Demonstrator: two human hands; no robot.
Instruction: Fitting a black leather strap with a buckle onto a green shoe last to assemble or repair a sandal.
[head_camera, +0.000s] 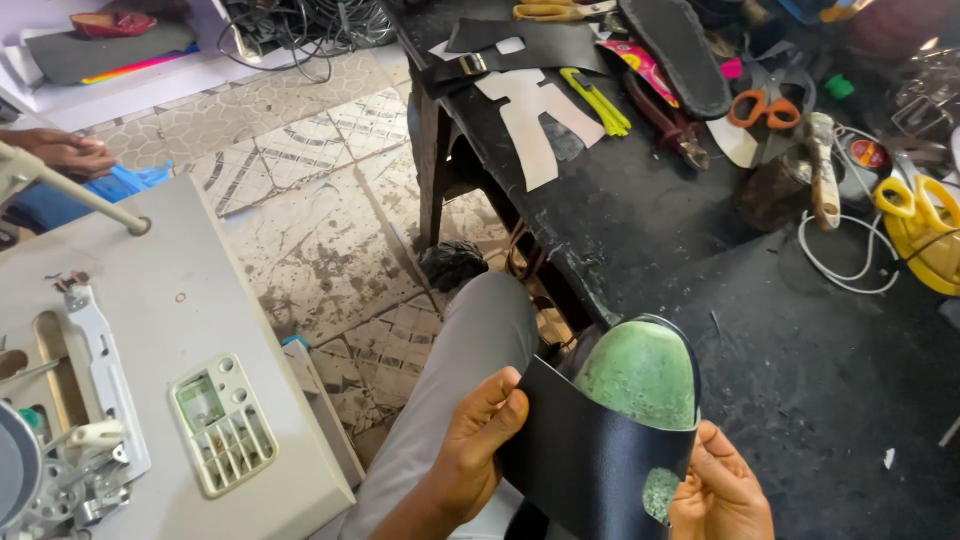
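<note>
A green shoe last (640, 375) rests over my knee, its rounded toe pointing away from me. A wide black leather strap (585, 450) wraps across its middle. My left hand (478, 440) grips the strap's left edge, thumb on top. On the other side my right hand (718, 488) pinches the strap's right end against the last. Both hands sit at the bottom of the head view, close to my grey trouser leg (470, 350).
A black worktable (650, 210) holds white paper patterns (535, 115), orange-handled scissors (765, 108), red pliers (665, 122), a black sole (680, 50), a hammer (822, 170) and yellow tools. A grey sewing-machine table (160, 330) stands at left. Another person's hand (65, 152) rests beyond it.
</note>
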